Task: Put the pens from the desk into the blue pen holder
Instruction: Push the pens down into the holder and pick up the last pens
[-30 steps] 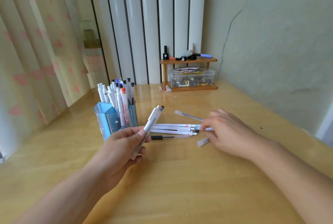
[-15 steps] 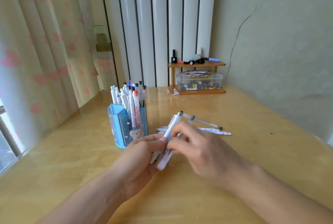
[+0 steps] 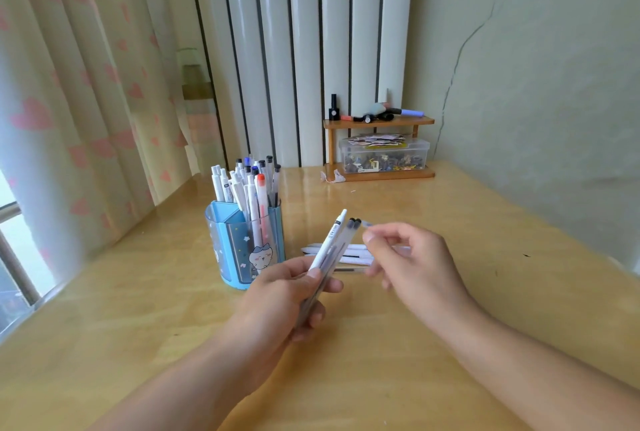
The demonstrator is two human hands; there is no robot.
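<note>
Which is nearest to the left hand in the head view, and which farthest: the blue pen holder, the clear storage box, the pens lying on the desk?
1. Pens lying on the desk, just beyond the left hand.
2. Blue pen holder, ahead, slightly left.
3. Clear storage box, far back by the wall.

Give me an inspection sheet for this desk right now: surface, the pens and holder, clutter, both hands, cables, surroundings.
Surface: glossy wooden desk.
Job's things: blue pen holder upright, holding many pens; a bundle of pens in hand; several loose pens lying flat behind the hands.
Clutter: small wooden shelf at the back with bottles and markers on top, and a clear plastic box of small bits beneath.
Grippers: left hand grips the bundle; right hand is loosely curled beside the bundle's tips, contents unclear.
Cables: nothing seen.
Surroundings: heart-patterned curtain left, white radiator behind, cracked wall right.
</note>
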